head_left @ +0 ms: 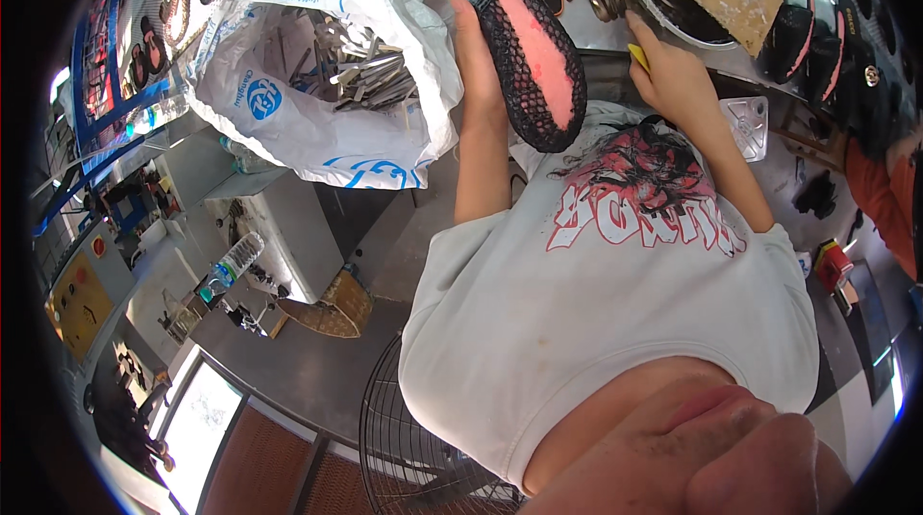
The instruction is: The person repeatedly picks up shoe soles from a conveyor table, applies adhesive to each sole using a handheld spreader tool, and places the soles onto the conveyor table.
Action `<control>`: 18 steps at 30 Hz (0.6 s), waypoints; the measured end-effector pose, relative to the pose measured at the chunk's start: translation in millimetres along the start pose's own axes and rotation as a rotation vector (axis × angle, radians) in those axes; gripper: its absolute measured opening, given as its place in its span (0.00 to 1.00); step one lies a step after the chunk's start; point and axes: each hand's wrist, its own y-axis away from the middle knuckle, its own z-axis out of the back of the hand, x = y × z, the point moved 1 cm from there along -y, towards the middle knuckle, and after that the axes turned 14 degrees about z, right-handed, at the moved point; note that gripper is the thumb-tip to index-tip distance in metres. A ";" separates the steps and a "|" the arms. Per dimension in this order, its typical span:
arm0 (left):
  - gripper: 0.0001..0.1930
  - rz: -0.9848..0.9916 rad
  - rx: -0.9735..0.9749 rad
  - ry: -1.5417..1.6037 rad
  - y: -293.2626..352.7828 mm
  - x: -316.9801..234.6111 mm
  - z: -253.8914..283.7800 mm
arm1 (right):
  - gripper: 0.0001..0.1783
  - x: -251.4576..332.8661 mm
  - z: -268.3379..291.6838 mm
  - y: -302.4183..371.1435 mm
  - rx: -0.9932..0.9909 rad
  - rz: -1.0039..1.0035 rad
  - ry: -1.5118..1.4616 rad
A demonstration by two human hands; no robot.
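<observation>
Grey workshop floor [288, 361], white machine cabinet [288, 236], wire fan guard [404, 448], bright daylight at left

A large white woven plastic sack [317, 121] with blue printed markings and a round blue emblem was seen upper left, mouth open, slumped on a grey bench. It was filled with pale flat metal pieces [370, 73]. A clear plastic bottle with a blue-green label [231, 265] was laid on its side lower left. A yellow control panel with a red round button [82, 294] was seen at the far left edge. Blue-framed display boards [115, 44] were mounted upper left.
</observation>
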 end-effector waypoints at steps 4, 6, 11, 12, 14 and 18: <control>0.31 0.015 -0.024 -0.024 2.8 -2.7 -4.9 | 0.27 -4.6 -6.7 -2.4 0.122 -0.159 0.062; 0.30 -0.009 -0.135 -0.032 3.4 -4.1 -9.3 | 0.23 -7.1 -9.9 3.8 -0.012 -0.085 0.087; 0.30 -0.005 -0.138 -0.043 0.9 -3.9 -8.7 | 0.18 -11.6 -13.7 4.1 -0.072 -0.105 0.083; 0.30 -0.008 -0.133 -0.054 0.3 -3.4 -8.5 | 0.18 -12.0 -14.5 3.4 -0.069 -0.122 0.083; 0.30 -0.011 -0.129 -0.055 1.5 -3.2 -11.8 | 0.16 -14.5 -19.8 5.8 -0.095 -0.120 0.086; 0.30 -0.013 -0.119 -0.042 3.6 -2.6 -14.1 | 0.15 -17.1 -22.8 10.3 -0.183 -0.093 0.075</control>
